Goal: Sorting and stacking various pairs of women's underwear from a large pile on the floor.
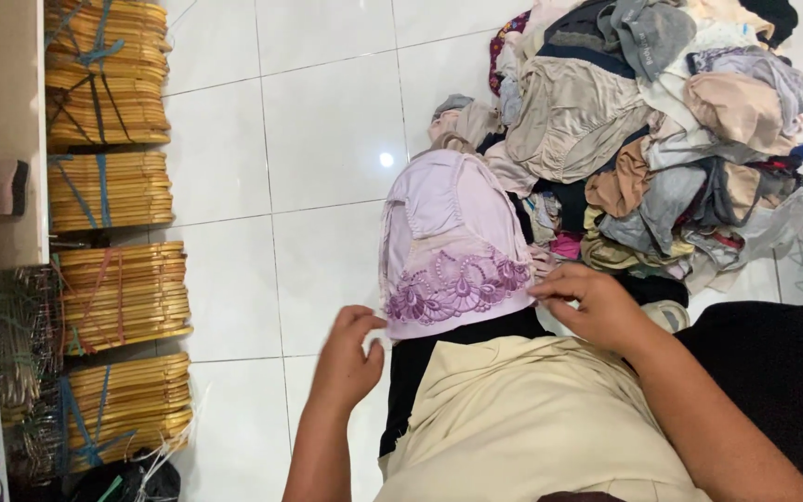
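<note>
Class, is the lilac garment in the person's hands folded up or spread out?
Spread out: the lilac garment lies flat, its embroidered edge stretched between the left hand and right hand.

bare forearms, cream top (532,418), black trousers (783,372)

Both hands, left hand (346,358) and right hand (597,302), pinch a lilac lace-trimmed garment (448,251) beside a clothes pile (643,130) on the floor (327,139).

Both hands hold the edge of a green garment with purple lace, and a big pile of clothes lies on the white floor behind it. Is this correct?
Not quite: the garment is pale lilac, not green, as the head view shows. The left hand and right hand do hold its lace edge, with the clothes pile behind.
</note>
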